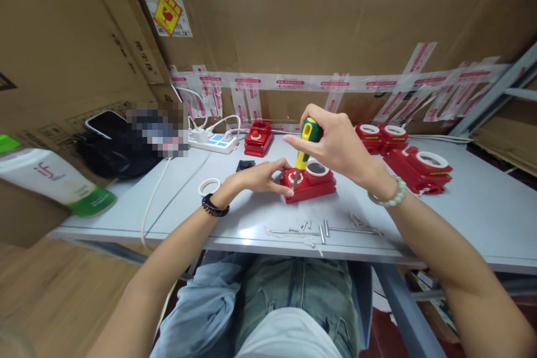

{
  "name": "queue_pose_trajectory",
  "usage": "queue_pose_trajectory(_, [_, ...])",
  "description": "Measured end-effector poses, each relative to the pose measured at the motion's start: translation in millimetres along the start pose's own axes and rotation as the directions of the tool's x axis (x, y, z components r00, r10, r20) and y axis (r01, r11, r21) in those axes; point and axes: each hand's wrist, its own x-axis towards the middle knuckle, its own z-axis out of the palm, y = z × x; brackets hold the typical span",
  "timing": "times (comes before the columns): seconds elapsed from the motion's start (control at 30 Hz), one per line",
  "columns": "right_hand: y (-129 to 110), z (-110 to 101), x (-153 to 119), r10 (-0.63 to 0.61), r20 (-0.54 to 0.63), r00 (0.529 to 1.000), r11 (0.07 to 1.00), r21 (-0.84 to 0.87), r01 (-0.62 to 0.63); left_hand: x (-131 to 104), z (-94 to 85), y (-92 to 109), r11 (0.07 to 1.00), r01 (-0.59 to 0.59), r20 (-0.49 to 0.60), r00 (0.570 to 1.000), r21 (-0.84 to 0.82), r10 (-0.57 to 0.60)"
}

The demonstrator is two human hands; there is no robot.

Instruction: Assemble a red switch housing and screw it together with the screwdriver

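Note:
My right hand [331, 140] grips a green and yellow screwdriver [302, 156] from above. Its shaft slants down to the front left corner of a red device housing [311, 192], which lies flat on the table and bears white rings on top. With thumb and fingers apart, my left hand [266, 177] holds the left end of that housing against the table. Several loose screws [304, 225] and small metal pins [326, 228] are scattered in front of it. A white ring [208, 185] rests near my left wrist, and a small black part [245, 165] sits behind my left hand.
Another red housing [257, 139] stands at the back, with several more [419, 170] on the right. A white power strip [213, 142] with plugs is at the back left. Further left are a black bag [121, 151], a phone [106, 124] and a white-green tube [54, 179]. Cardboard [293, 17] walls the back.

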Motion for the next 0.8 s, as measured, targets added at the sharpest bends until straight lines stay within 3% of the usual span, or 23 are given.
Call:
queue_pose_trajectory(0.07, [-2.0, -0.6, -1.3, 0.0, 0.027, 1.0, 1.0, -0.009, 0.0, 0.0, 0.0, -1.2, 1.0, -0.007, 0.007, 1.0, 0.005, 0.007])
queue_pose_trajectory(0.2, [-3.6, -4.2, -2.7, -0.12, 0.208, 0.971, 0.983, 0.162, 0.086, 0.3, -0.5, -2.5, 1.0, -0.02, 0.013, 1.0, 0.02, 0.02])
queue_pose_trajectory(0.37, [-4.4, 1.2, -3.8, 0.006, 0.002, 1.0, 0.999, -0.041, -0.006, 1.0, -0.6, -1.6, 0.999, -0.029, 0.021, 0.999, 0.017, 0.029])
queue_pose_trajectory(0.53, [-0.8, -2.0, -2.4, -0.103, 0.212, 0.972, 0.981, 0.186, 0.064, 0.6, -0.2, -2.1, 1.0, -0.007, 0.017, 1.0, 0.023, 0.007])
queue_pose_trajectory(0.6, [-0.2, -1.9, -1.4, -0.107, 0.188, 0.976, 0.977, 0.202, 0.068, 0.3, -0.1, -2.1, 1.0, -0.016, 0.015, 1.0, 0.019, 0.016])
queue_pose_trajectory(0.73, [-1.8, 1.4, -1.9, 0.012, 0.018, 1.0, 1.0, 0.022, -0.013, 0.3, -0.2, -1.0, 0.999, -0.025, 0.015, 1.0, 0.027, 0.024])
queue_pose_trajectory(0.8, [-2.2, 0.4, -2.8, -0.017, 0.077, 0.997, 0.998, 0.06, 0.013, 0.3, -0.5, -0.3, 0.999, -0.019, 0.017, 1.0, 0.033, 0.019])
